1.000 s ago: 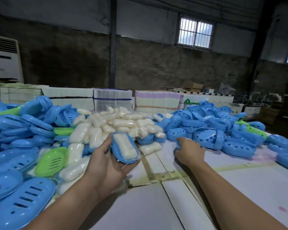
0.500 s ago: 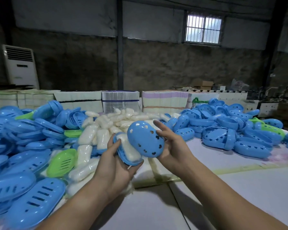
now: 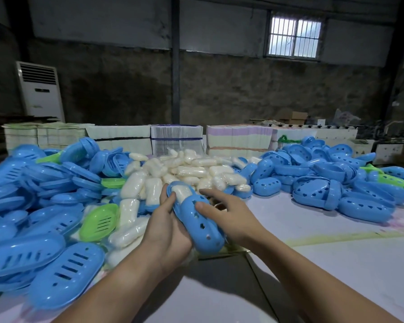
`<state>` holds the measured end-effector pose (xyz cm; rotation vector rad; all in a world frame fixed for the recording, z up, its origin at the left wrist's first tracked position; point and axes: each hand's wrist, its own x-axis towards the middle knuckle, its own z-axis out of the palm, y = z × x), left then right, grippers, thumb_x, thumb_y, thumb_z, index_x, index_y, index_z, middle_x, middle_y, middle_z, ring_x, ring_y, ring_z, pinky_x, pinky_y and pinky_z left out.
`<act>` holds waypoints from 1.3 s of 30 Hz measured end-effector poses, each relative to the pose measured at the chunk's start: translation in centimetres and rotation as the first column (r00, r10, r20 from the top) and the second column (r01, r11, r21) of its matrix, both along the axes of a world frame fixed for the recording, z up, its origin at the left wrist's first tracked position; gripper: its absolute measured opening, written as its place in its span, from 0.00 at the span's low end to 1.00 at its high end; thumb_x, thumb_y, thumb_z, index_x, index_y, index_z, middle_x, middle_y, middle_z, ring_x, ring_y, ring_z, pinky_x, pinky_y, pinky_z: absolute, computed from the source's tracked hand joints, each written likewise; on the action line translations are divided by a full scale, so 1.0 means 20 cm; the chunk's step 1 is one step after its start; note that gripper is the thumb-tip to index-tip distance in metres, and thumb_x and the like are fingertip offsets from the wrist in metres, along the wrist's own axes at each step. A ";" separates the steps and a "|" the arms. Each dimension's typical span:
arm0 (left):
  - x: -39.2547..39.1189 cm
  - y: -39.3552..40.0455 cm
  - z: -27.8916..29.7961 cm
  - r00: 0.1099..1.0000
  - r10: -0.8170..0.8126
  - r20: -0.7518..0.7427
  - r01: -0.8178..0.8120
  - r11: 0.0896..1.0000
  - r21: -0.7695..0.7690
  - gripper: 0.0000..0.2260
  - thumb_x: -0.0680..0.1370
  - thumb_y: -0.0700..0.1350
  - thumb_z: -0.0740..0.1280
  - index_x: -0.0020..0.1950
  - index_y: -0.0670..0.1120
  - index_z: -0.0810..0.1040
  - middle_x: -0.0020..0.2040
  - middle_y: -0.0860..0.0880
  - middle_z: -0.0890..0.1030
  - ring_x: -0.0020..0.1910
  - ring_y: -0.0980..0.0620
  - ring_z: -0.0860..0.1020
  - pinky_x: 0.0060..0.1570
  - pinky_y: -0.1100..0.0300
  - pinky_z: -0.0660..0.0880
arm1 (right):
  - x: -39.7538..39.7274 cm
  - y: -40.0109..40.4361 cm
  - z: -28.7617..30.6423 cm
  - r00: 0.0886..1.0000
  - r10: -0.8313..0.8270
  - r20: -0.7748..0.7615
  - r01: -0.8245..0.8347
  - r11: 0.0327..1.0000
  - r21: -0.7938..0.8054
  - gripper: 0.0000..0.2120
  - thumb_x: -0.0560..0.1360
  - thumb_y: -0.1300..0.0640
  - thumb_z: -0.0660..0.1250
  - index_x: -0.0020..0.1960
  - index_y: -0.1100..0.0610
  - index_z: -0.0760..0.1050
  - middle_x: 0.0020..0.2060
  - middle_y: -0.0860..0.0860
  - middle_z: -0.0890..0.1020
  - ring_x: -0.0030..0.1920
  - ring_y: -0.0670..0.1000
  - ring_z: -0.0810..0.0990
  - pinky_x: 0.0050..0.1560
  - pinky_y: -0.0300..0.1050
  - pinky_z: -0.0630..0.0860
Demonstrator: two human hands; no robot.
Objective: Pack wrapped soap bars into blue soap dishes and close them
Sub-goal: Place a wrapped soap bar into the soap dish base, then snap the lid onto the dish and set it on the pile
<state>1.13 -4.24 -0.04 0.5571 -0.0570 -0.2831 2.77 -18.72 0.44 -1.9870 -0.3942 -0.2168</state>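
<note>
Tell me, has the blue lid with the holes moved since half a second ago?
Yes. The blue lid has come down and left onto the base with the soap in the left hand, away from the pile of lids on the right.

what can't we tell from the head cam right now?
- Near end of the soap bar: hidden under the lid.
- Whether that lid is seated on the dish base: the left hand hides the seam.
- Right hand fingertips: motion-blurred.
- Left dish pile: cut by the frame edge.
</note>
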 end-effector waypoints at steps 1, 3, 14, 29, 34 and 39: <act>0.00 0.00 0.00 1.000 -0.007 -0.002 0.007 1.000 -0.014 0.21 0.84 0.52 0.58 0.77 0.52 0.67 0.68 0.34 0.76 0.67 0.34 0.76 0.52 0.34 0.77 | 0.00 0.00 0.00 0.998 -0.035 0.056 0.037 0.999 -0.033 0.20 0.74 0.41 0.70 0.66 0.39 0.75 0.50 0.43 0.79 0.46 0.44 0.79 0.50 0.38 0.77; 0.01 0.00 -0.01 1.000 0.009 -0.015 -0.010 0.999 -0.045 0.21 0.84 0.52 0.58 0.77 0.53 0.68 0.69 0.35 0.75 0.69 0.36 0.75 0.57 0.38 0.78 | 0.00 0.03 -0.03 0.978 -0.088 0.190 0.110 0.988 -0.105 0.17 0.76 0.41 0.67 0.64 0.39 0.75 0.49 0.43 0.78 0.46 0.44 0.77 0.51 0.41 0.75; 0.02 0.02 -0.01 0.999 0.030 0.023 -0.028 0.994 -0.102 0.17 0.84 0.52 0.58 0.66 0.49 0.80 0.58 0.36 0.83 0.54 0.37 0.84 0.49 0.40 0.82 | -0.01 0.00 0.00 0.984 0.010 0.179 0.022 0.985 -0.171 0.34 0.64 0.36 0.69 0.70 0.34 0.68 0.57 0.41 0.77 0.53 0.40 0.77 0.53 0.42 0.77; -0.02 -0.02 -0.03 0.928 0.092 0.361 -0.213 0.926 0.312 0.27 0.73 0.47 0.69 0.70 0.64 0.70 0.59 0.44 0.85 0.56 0.46 0.84 0.45 0.55 0.83 | 0.01 0.00 0.00 0.997 0.036 0.071 -0.053 0.965 0.257 0.21 0.74 0.44 0.72 0.66 0.38 0.74 0.49 0.50 0.81 0.47 0.43 0.83 0.43 0.36 0.77; -0.03 0.00 -0.05 0.893 0.015 0.450 -0.246 0.853 0.460 0.24 0.74 0.53 0.68 0.68 0.69 0.70 0.61 0.49 0.84 0.61 0.51 0.82 0.62 0.50 0.78 | 0.02 -0.01 0.00 0.996 0.044 0.079 -0.064 0.962 0.265 0.20 0.75 0.46 0.71 0.66 0.40 0.74 0.50 0.53 0.81 0.49 0.46 0.83 0.47 0.40 0.79; -0.03 -0.01 -0.04 0.892 0.044 0.450 -0.266 0.856 0.443 0.24 0.73 0.53 0.69 0.69 0.67 0.72 0.60 0.48 0.85 0.59 0.51 0.83 0.55 0.54 0.82 | 0.03 -0.01 0.00 0.994 0.077 0.082 -0.097 0.955 0.279 0.19 0.75 0.47 0.70 0.66 0.40 0.74 0.50 0.55 0.81 0.51 0.49 0.83 0.48 0.40 0.79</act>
